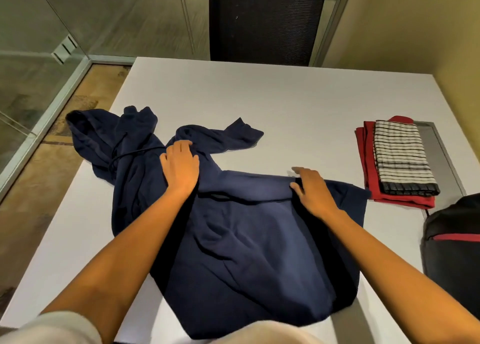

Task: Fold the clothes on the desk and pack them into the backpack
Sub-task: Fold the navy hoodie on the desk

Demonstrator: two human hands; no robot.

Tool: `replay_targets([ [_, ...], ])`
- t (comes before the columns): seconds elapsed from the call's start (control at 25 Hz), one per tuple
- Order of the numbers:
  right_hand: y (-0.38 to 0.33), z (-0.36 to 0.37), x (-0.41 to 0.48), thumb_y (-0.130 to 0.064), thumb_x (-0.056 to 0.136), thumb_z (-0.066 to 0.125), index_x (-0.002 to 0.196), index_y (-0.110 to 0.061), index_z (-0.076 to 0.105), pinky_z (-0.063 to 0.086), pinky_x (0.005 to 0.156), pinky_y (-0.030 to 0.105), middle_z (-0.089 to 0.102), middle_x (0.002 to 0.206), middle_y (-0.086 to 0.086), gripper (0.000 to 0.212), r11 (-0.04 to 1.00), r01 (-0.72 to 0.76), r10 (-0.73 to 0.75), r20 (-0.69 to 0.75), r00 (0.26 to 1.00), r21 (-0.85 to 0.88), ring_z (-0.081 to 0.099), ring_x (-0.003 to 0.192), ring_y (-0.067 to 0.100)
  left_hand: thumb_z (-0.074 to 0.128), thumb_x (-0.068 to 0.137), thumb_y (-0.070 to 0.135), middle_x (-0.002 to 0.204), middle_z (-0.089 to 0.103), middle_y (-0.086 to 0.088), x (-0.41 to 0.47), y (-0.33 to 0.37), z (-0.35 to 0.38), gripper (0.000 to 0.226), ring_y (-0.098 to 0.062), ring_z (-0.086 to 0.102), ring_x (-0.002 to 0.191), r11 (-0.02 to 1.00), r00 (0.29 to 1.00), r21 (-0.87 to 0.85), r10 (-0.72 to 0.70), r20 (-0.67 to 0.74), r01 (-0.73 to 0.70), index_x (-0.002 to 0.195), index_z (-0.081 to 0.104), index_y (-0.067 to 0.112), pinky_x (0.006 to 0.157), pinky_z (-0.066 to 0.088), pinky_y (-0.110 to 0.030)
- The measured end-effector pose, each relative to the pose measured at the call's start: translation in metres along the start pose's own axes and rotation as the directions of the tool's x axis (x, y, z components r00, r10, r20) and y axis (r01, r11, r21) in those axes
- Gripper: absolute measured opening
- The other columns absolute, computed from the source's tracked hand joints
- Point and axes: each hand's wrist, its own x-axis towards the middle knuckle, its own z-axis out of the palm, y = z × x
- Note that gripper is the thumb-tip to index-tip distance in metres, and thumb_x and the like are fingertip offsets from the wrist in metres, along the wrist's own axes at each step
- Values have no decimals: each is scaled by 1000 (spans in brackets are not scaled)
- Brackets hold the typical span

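A navy blue hoodie (241, 239) lies spread across the white desk (285, 104), its hood (91, 133) hanging over the left edge and one sleeve (226, 135) stretched toward the middle. My left hand (179, 167) presses flat on the fabric near the shoulder, fingertips at the sleeve's base. My right hand (313, 190) rests on a folded edge of the hoodie's body, thumb tucked against the fold. A black backpack with red trim (454, 239) sits at the desk's right edge, partly cut off.
A folded red garment (368, 161) with a folded black-and-white striped cloth (402, 156) on top lies at the right of the desk. Behind the desk stands a dark panel (265, 18). Glass partitions (39, 57) and floor are to the left.
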Motion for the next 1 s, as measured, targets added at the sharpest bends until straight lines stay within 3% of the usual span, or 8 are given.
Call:
replay_targets([
  [0.16, -9, 10, 34, -36, 95, 58, 116, -12, 64, 43, 85, 37, 67, 106, 7, 32, 989, 139, -128, 193, 973, -48, 58, 100, 29, 52, 95, 45, 136, 46, -19, 58, 2, 15, 61, -34, 51, 119, 915, 909, 209, -381, 168, 345, 133, 41, -1, 97, 35, -41],
  [0.32, -10, 15, 50, -23, 97, 55, 97, -11, 63, 43, 70, 34, 62, 93, 3, 14, 993, 97, -97, -8, 995, 67, 55, 84, 22, 58, 91, 17, 122, 58, -20, 108, 8, 20, 30, -36, 57, 110, 903, 879, 233, -414, 238, 362, 116, 57, 1, 88, 42, -39],
  [0.48, 8, 8, 64, -19, 98, 52, 96, -11, 60, 36, 66, 30, 58, 91, 0, 11, 991, -2, 30, -210, 977, 134, 48, 77, 16, 55, 90, 15, 93, 68, -13, 165, 36, 17, 14, -24, 68, 86, 854, 919, -340, -354, 174, 393, 90, 64, 4, 78, 54, -35],
  [0.56, 21, 3, 74, -19, 98, 52, 96, -11, 60, 31, 67, 23, 59, 92, 0, 12, 983, -66, 114, -284, 952, 173, 47, 78, 13, 54, 91, 15, 74, 65, -5, 192, 61, 14, 13, -12, 68, 62, 587, 928, -736, -337, 157, 338, 82, 61, 10, 73, 58, -38],
  [0.64, 28, 6, 77, -17, 99, 51, 101, -10, 61, 32, 70, 22, 60, 96, 3, 13, 972, -117, 179, -318, 931, 206, 51, 83, 16, 52, 92, 23, 97, 69, -4, 203, 76, 11, 23, -10, 70, 78, 356, 950, -888, -218, 223, 290, 111, 60, 12, 82, 57, -32],
  [0.72, 32, 14, 80, -10, 98, 49, 111, -7, 60, 37, 78, 26, 60, 105, 10, 17, 974, -138, 195, -363, 911, 178, 54, 95, 25, 50, 94, 36, 138, 53, -1, 194, 87, 18, 48, -4, 55, 116, 441, 956, -854, -35, 292, 276, 139, 42, 22, 102, 42, -22],
  [0.84, 26, 29, 72, -4, 94, 51, 126, -3, 56, 38, 100, 38, 54, 125, 17, 32, 999, -18, 28, -414, 910, 28, 48, 115, 32, 39, 102, 36, 157, 26, 4, 143, 74, 53, 52, -8, 26, 140, 816, 967, -576, 118, 225, 35, 150, 25, 23, 115, 16, -27],
  [1.0, 19, 59, 63, -31, 102, 40, 149, -9, 34, 17, 120, 44, 27, 157, 12, 52, 960, 203, -232, -145, 962, -195, 22, 146, 31, 27, 102, 45, 162, 4, -3, 79, 38, 100, 59, -24, 2, 149, 998, 958, -52, -26, 285, 42, 153, 16, 19, 118, -2, -52],
])
